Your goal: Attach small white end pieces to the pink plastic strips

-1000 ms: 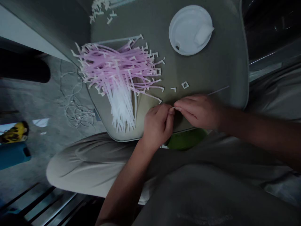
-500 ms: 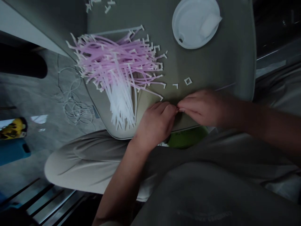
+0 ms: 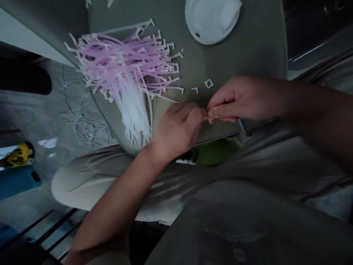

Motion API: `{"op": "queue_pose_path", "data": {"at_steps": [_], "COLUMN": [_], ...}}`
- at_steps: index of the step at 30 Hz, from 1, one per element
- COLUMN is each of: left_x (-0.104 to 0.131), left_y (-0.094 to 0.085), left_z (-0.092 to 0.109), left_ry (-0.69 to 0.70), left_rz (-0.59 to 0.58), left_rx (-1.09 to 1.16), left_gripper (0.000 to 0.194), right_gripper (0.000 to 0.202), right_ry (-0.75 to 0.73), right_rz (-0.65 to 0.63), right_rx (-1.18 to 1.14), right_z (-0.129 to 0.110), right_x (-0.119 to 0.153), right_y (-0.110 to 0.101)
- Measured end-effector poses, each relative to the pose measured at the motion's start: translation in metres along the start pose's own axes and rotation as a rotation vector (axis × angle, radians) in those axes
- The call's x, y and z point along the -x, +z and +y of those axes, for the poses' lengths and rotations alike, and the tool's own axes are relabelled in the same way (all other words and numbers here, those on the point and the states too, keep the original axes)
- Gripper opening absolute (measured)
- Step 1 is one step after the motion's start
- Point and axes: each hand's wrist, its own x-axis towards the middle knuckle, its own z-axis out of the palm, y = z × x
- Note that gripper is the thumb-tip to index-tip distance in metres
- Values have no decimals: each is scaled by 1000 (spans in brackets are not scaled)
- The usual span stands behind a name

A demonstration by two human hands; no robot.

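Many pink strips point(image 3: 110, 51) at ten o'clock bear white ends point(image 3: 175, 67), two pieces point(image 3: 196, 89) lie loose at twelve, and left hand point(image 3: 176, 129) and right hand point(image 3: 239, 99) pinch something indistinct point(image 3: 206, 115).

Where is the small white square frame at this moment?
In the head view, the small white square frame lies on the grey-green surface, just right of a small L-shaped white piece and below the white dish.

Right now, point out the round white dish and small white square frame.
Round white dish point(image 3: 204, 22): head view, bare inner surface.
Small white square frame point(image 3: 211, 81): head view, its upper-right side.
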Motion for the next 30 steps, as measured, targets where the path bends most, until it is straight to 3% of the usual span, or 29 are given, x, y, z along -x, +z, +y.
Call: {"op": "queue_pose_path", "data": {"at_steps": [3,7,17,23,30], "left_x": [-2,-3,1,0,-10], "left_y": [4,11,19,17,-1], "left_z": [-6,-5,-1,-1,0], "left_ry": [-112,-213,-288,-318,-414], "left_rz": [18,35,70,11,-126], "left_rx": [86,185,271,276,393], "left_gripper": [18,26,29,31,32], "right_gripper": [19,14,25,26,23], "right_ry": [-16,-31,-51,-58,-59], "right_rz": [162,245,246,248,254], "right_rx": [29,52,166,224,360], "right_z": [1,6,10,9,7], "right_x": [-2,-5,-6,-6,-5], "right_y": [1,3,9,11,15]}}
